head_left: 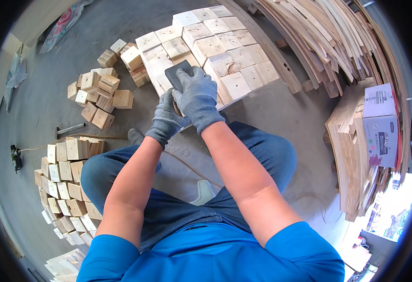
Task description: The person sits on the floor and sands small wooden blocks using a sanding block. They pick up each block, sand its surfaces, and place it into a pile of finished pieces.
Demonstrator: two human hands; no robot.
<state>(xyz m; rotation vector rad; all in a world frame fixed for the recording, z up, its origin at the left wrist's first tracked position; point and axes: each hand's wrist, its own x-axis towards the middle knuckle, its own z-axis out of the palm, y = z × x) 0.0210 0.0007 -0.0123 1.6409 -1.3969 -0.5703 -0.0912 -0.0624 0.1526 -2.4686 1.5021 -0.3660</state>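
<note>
Both my hands wear grey knitted gloves and work close together in front of me. My right hand [195,96] is closed on a flat, dark grey rectangular block [180,73], perhaps a sanding block, its fingertips on the upper face. Just left of and below it, my left hand [165,121] is closed, with a finger or thumb raised near the dark block's lower edge. What it grips is mostly hidden; a small brown edge shows between the hands. Beyond them are rows of pale wooden blocks [236,87], many with a small hole in the face, stacked at two heights.
Loose wooden blocks [103,118] lie in a heap at the left; another block stack [67,171] stands beside my left knee. A hammer-like tool [70,128] and a cord [182,162] are on the floor. Long boards [304,37] and a printed carton [380,127] fill the right side.
</note>
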